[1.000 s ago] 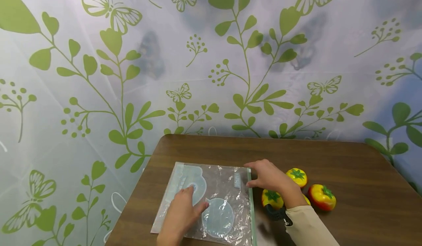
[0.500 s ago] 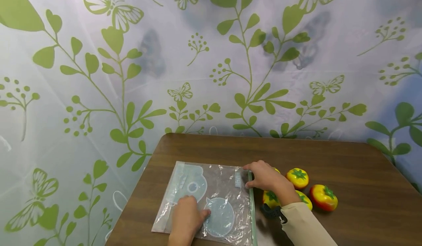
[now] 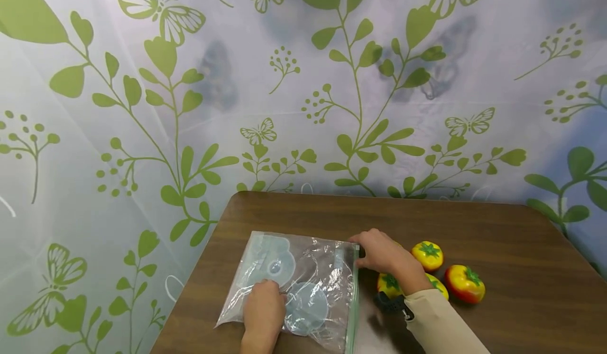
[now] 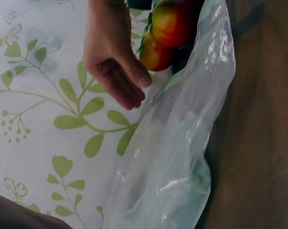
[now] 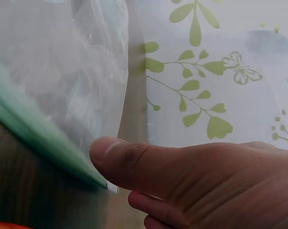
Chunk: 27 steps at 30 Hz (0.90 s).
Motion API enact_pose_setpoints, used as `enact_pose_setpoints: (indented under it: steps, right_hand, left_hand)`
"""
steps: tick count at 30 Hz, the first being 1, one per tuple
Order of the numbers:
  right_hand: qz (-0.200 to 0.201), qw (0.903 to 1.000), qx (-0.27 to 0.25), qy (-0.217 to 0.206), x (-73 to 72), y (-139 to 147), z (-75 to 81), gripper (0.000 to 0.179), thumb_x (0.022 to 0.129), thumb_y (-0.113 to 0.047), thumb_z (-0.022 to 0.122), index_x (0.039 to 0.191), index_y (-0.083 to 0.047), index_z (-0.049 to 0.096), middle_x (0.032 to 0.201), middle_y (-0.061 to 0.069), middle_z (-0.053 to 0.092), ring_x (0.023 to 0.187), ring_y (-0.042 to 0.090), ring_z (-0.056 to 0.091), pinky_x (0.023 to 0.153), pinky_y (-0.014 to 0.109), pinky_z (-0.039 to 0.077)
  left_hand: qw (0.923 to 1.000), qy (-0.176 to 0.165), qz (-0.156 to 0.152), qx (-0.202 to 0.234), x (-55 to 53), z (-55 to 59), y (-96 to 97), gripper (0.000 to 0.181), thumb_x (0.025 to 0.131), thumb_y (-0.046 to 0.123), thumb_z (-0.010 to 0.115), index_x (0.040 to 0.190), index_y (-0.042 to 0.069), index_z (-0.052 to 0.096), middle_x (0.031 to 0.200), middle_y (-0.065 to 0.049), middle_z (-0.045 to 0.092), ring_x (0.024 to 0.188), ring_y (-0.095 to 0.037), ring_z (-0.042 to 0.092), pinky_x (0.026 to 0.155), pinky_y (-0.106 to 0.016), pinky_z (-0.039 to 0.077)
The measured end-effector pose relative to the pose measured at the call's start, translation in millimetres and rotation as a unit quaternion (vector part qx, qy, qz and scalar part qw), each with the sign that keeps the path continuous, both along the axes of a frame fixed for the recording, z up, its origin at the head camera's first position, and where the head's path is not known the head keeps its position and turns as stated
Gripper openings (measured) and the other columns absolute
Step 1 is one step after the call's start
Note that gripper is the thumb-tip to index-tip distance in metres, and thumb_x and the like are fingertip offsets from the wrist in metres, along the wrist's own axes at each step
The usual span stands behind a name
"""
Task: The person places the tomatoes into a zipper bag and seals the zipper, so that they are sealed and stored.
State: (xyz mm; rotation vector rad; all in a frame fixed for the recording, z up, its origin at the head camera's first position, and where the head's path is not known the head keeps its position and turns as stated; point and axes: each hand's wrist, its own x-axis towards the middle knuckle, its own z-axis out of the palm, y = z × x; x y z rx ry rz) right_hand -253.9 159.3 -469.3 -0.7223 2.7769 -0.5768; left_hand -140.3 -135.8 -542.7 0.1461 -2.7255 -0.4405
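A clear zip bag (image 3: 327, 269) with a green strip along its right edge lies on the table in the head view, pale blue prints on its face. My left hand (image 3: 264, 312) grips the bag's near side with curled fingers; its fingertips are hidden. The film there is raised and wrinkled, bulging above the wood in the left wrist view. At the far right corner, my right hand (image 3: 381, 251) holds the bag's edge. In the right wrist view the thumb (image 5: 118, 157) lies over that edge, above the end of the green strip (image 5: 44, 138).
Several red and yellow toy fruits with green tops, one a toy tomato (image 3: 464, 284), sit beside and partly behind the right forearm. The brown wooden table (image 3: 512, 243) meets a leaf-and-butterfly patterned cloth (image 3: 303, 80) at the back. A dark band (image 3: 393, 302) is on the right wrist.
My left hand has moved from lying over the bag to gripping its near side. The film has lifted and creased, and the strip's near end has shifted left. The right hand has barely moved.
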Motion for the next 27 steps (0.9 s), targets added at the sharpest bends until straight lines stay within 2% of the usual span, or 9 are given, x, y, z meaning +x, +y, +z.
enact_pose_setpoints:
  steps: [2,4,6,9,15,20,24,27]
  right_hand:
    - [-0.002,1.0000,0.001,-0.004,0.2,-0.4,1.5,0.051,0.090,-0.017,0.091,0.136,-0.002,0.075,0.136,0.015,0.076,0.125,0.037,0.072,0.107,0.057,0.058]
    - [0.001,1.0000,0.006,-0.004,0.5,-1.3,3.3,0.049,0.090,-0.016,0.091,0.134,-0.002,0.076,0.135,0.015,0.077,0.124,0.037,0.072,0.107,0.057,0.058]
    - [0.008,0.9999,0.009,-0.004,0.5,-2.7,5.3,0.045,0.090,-0.015,0.091,0.131,-0.002,0.078,0.131,0.015,0.078,0.122,0.037,0.073,0.107,0.057,0.058]
    - [0.020,0.9997,0.014,-0.003,-0.1,-5.5,7.1,0.037,0.091,-0.013,0.090,0.126,-0.005,0.081,0.126,0.012,0.080,0.119,0.035,0.073,0.107,0.057,0.058]
    - [0.034,0.9985,0.042,0.014,-2.6,-14.0,5.5,0.029,0.090,-0.013,0.091,0.116,-0.004,0.084,0.116,0.011,0.081,0.110,0.034,0.073,0.101,0.055,0.060]
    - [0.027,0.9988,0.042,0.001,-3.5,-18.8,1.2,0.024,0.090,-0.011,0.090,0.112,-0.003,0.084,0.112,0.011,0.079,0.105,0.034,0.073,0.096,0.054,0.061]
    - [0.031,0.9993,0.018,0.007,-4.4,-20.0,-2.7,0.023,0.093,-0.013,0.088,0.115,-0.007,0.085,0.115,0.008,0.082,0.108,0.031,0.076,0.096,0.052,0.062]
    - [0.041,0.9988,0.002,0.026,-5.9,-21.6,-5.6,0.025,0.094,-0.014,0.087,0.118,-0.009,0.085,0.118,0.006,0.083,0.111,0.031,0.077,0.098,0.051,0.062]
  left_hand:
    - [0.9994,-0.021,0.001,0.028,3.6,15.0,-1.3,0.023,0.078,0.012,0.092,0.072,0.001,0.072,0.074,-0.019,0.072,0.067,-0.042,0.074,0.059,-0.059,0.058]
    - [0.9986,-0.034,0.007,0.041,3.7,22.0,-4.0,0.021,0.083,0.011,0.087,0.071,0.002,0.072,0.074,-0.020,0.073,0.068,-0.043,0.074,0.059,-0.059,0.058]
    - [0.9969,-0.053,0.011,0.057,6.8,36.1,-4.2,0.021,0.087,0.007,0.083,0.070,0.002,0.072,0.076,-0.020,0.074,0.070,-0.044,0.075,0.061,-0.059,0.059]
    - [0.9956,-0.069,0.017,0.061,6.6,41.6,-6.2,0.021,0.089,0.005,0.078,0.069,0.003,0.072,0.077,-0.021,0.075,0.072,-0.044,0.076,0.063,-0.059,0.059]
    - [0.9956,-0.063,0.030,0.062,5.4,41.7,-7.1,0.020,0.089,0.003,0.074,0.070,0.000,0.071,0.075,-0.024,0.073,0.070,-0.047,0.075,0.061,-0.061,0.058]
    - [0.9968,-0.048,0.027,0.059,4.7,39.2,-7.0,0.020,0.090,0.004,0.075,0.070,0.000,0.071,0.075,-0.024,0.074,0.068,-0.046,0.075,0.060,-0.060,0.058]
    - [0.9988,-0.013,0.013,0.044,1.4,25.9,-10.5,0.021,0.083,0.001,0.076,0.064,0.005,0.068,0.070,-0.019,0.071,0.062,-0.043,0.072,0.056,-0.061,0.056]
    - [0.9996,0.002,-0.001,0.029,0.7,23.4,-12.7,0.021,0.076,-0.004,0.077,0.062,0.007,0.065,0.068,-0.017,0.069,0.060,-0.041,0.071,0.055,-0.059,0.055]
